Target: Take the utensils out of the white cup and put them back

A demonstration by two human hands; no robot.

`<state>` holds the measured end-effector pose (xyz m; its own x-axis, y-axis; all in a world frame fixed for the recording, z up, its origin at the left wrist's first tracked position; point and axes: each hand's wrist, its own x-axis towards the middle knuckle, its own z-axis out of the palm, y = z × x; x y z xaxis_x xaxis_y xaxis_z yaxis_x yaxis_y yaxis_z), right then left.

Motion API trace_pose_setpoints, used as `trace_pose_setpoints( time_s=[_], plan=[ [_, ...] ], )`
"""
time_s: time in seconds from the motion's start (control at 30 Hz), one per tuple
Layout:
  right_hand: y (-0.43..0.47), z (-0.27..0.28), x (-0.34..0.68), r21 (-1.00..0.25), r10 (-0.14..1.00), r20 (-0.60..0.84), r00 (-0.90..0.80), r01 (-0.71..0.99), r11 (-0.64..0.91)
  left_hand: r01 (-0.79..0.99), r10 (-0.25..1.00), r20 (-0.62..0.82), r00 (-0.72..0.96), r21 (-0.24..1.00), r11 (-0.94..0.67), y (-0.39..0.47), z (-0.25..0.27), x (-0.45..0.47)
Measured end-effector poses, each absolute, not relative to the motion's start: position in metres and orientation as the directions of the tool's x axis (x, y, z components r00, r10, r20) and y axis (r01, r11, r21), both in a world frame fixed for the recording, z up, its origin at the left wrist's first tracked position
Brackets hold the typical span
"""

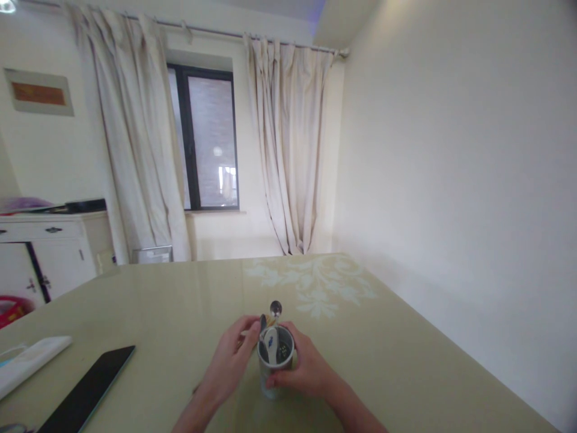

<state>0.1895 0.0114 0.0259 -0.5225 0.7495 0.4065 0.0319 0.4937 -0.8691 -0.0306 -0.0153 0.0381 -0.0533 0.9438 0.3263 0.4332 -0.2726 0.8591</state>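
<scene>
Utensil cup, round and grey with a pale rim, stands upright at the near middle of the table, straight in front of me; whether its base rests on the tabletop or is just clear of it, I cannot tell. My right hand is curved around the cup's right side, half closed, with the thumb laid across the near wall and the fingers going behind, so I have it firmly held. My left hand is at the opposite edge, partly curled, thumb and fingertips close together beside a dark, slim utensil at the rim; I cannot tell whether they pinch it or only touch it. Inside the cup leans a white soup spoon with a blue mark, and a shiny metal spoon sticks up above the far rim, bowl uppermost. Something light brown shows between them, too small to name.

To my left on the table lie a black, flat slab-like device and, farther left, a white, long object. Pale floral decoration spreads over the tabletop's far right, near the bare wall.
</scene>
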Motion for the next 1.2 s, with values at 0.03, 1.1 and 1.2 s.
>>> trace_pose_setpoints(
  time_s=[0.03,1.1,1.2],
  plan=[
    [0.012,0.025,0.190,-0.868,0.749,0.407,-0.523,0.032,0.495,0.406,0.950,0.312,-0.035,0.872,-0.272,-0.016,0.043,-0.024],
    [0.009,0.022,0.193,-0.894,0.780,0.345,-0.523,0.069,0.442,0.960,0.976,0.190,-0.108,0.275,0.053,0.031,-0.006,-0.078],
    [0.012,0.016,0.194,-0.919,0.804,0.343,-0.486,0.002,0.394,0.977,0.972,0.223,-0.079,0.211,0.031,0.025,-0.002,-0.075]
  ],
)
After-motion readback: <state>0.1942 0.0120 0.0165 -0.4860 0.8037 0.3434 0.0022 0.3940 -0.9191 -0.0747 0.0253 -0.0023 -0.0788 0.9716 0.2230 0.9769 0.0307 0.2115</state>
